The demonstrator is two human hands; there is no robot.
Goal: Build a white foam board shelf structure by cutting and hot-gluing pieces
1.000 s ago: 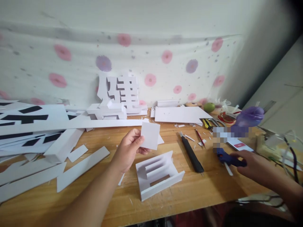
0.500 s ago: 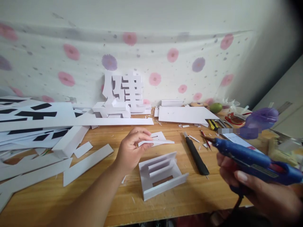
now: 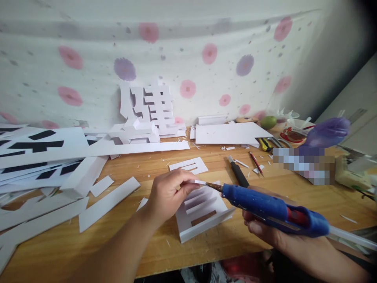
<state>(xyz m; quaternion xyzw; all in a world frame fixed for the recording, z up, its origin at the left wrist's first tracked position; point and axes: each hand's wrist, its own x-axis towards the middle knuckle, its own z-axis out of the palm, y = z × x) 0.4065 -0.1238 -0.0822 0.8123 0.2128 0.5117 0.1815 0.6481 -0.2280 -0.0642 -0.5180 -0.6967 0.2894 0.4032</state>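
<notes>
My left hand (image 3: 167, 192) pinches a narrow white strip (image 3: 200, 182) of foam board or card between thumb and fingertips. Gripped in my right hand (image 3: 273, 236) is a blue hot glue gun (image 3: 256, 202), a glue stick poking out of its back end. Its brown nozzle meets the strip's right end, or comes very close. Below them an open white box-like piece (image 3: 183, 232) with raised walls and a slot lies on the table, partly covered by my left hand. Just beyond sits a flat white slotted piece (image 3: 176, 166).
A black-handled craft knife (image 3: 238, 173) and a red pencil (image 3: 256, 163) lie behind the glue gun. White cut-out characters (image 3: 163, 106) stand at the back. Sheets and strips (image 3: 108, 204) crowd the left. A white board (image 3: 229, 133), a yellow cutter (image 3: 265, 144) and a purple bag (image 3: 328, 135) are right.
The glue gun has swung left, its nozzle now at the strip. My left hand has moved slightly toward me and right, over the box-like piece. The slotted piece now shows more fully.
</notes>
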